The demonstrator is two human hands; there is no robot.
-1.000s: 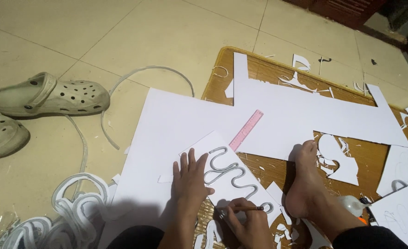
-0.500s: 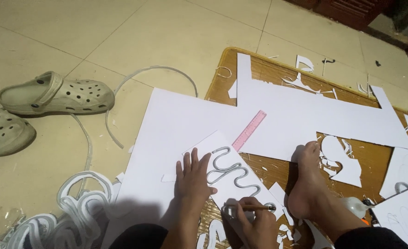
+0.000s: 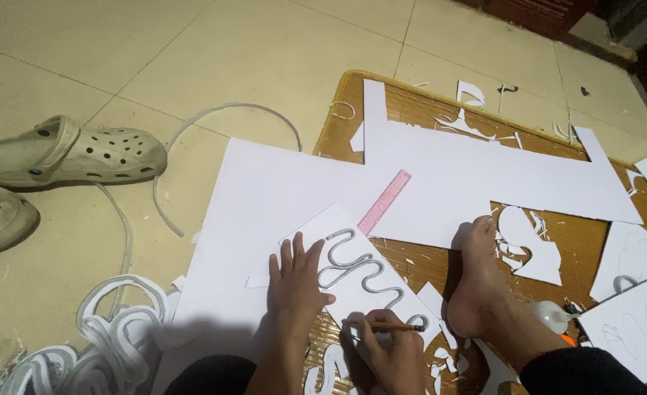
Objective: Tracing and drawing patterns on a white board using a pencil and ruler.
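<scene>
While left hand (image 3: 298, 281) lies flat on white sheet (image 3: 352, 281) | right hand (image 3: 393, 351) grips pencil (image 3: 382, 326) near sheet's edge.

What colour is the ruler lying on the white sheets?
Pink ruler, clearest in the head view.

The wavy strip (image 3: 363, 274) is laid on a small sheet (image 3: 338, 227). The left hand (image 3: 298, 281) is pressed just left of the strip; ruler (image 3: 384, 202) behind it, bare foot (image 3: 477, 285) right, clogs (image 3: 71, 153) far left.

Count: 2 hands (image 3: 298, 281), 1 pencil (image 3: 383, 326), 1 pink ruler (image 3: 385, 202), 2 beige clogs (image 3: 71, 152), 1 bare foot (image 3: 477, 281).
</scene>
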